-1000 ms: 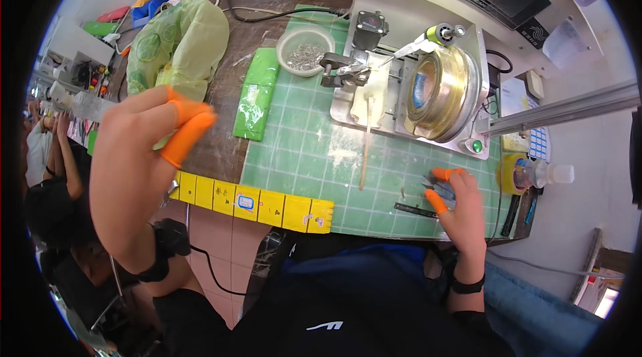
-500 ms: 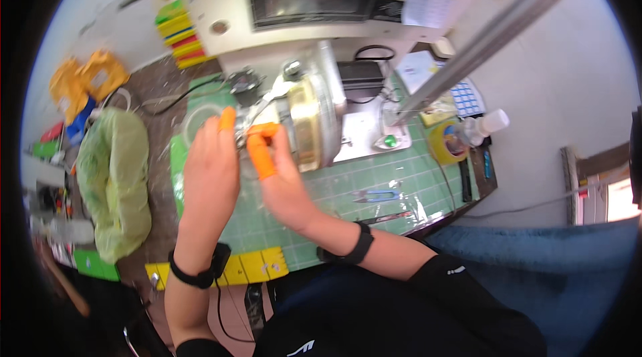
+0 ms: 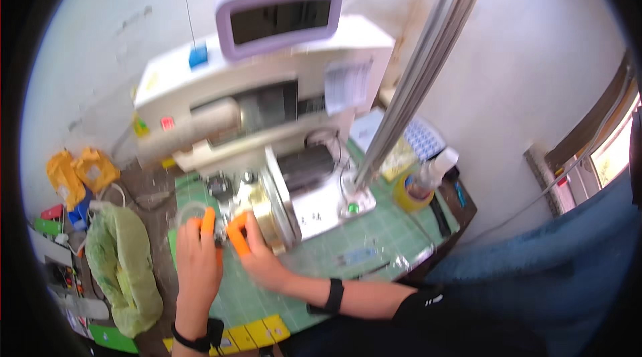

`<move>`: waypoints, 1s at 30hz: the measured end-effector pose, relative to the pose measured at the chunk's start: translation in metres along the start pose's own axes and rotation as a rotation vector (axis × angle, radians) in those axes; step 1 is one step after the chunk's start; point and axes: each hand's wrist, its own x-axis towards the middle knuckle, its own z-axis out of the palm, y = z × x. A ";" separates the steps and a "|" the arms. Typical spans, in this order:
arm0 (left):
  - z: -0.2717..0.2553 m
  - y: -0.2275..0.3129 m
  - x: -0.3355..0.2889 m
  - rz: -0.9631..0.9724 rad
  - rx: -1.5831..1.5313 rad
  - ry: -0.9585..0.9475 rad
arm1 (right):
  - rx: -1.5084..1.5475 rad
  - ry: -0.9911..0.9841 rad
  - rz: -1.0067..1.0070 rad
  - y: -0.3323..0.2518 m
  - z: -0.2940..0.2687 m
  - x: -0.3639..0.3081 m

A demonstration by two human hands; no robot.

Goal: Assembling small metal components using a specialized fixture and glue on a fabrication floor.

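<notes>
My left hand (image 3: pixel 198 266) and my right hand (image 3: pixel 259 258) are close together at the left side of a machine's brass-coloured drum (image 3: pixel 263 222). Orange finger covers sit on several fingertips. Both hands are closed in a pinch around a small metallic spot beside the drum; what they hold is too small and blurred to name. A silvery disc (image 3: pixel 282 213) stands against the drum's right side. Beyond my left fingers is a clear ring (image 3: pixel 192 210), with a black round fitting (image 3: pixel 219 185) behind it.
The white machine (image 3: pixel 175 86) with a purple-framed panel (image 3: pixel 281 52) stands behind. A grey post (image 3: pixel 414 89) rises at right, near a yellow tape roll (image 3: pixel 410 198) and white-capped bottle (image 3: pixel 438 166). Blue snips (image 3: pixel 358 255) lie on the green mat (image 3: pixel 321 266). Left is a green plastic-lined container (image 3: pixel 124 263).
The view has tilted up, so the bench and hands appear lower and the machine's top and purple-framed panel show. Both hands remain pinched together beside the drum.
</notes>
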 end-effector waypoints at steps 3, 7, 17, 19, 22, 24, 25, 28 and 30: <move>-0.013 -0.009 -0.009 0.232 -0.014 0.292 | -0.058 -0.002 -0.128 0.014 0.001 0.001; 0.000 -0.034 -0.023 0.379 -0.088 0.251 | -0.072 -0.030 -0.006 0.007 0.002 -0.005; -0.023 -0.022 0.004 0.566 -0.160 0.350 | -0.343 -0.030 -0.362 0.062 -0.015 0.007; -0.023 -0.021 0.005 0.548 -0.131 0.341 | -0.449 0.012 -0.462 0.063 -0.013 0.006; -0.010 -0.019 0.004 0.451 -0.237 0.395 | -0.353 -0.006 -0.368 0.063 -0.014 0.008; -0.005 -0.008 -0.002 0.281 -0.471 0.353 | -0.414 0.007 -0.401 0.066 -0.015 0.007; -0.005 -0.004 -0.004 0.099 -0.705 0.304 | -0.477 0.019 -0.426 0.062 -0.015 0.006; -0.004 -0.003 0.004 0.024 -0.651 0.293 | -0.388 0.054 -0.426 0.047 -0.008 0.004; -0.013 -0.003 0.010 -0.008 -0.671 0.229 | -0.242 0.052 -0.287 0.030 -0.003 0.001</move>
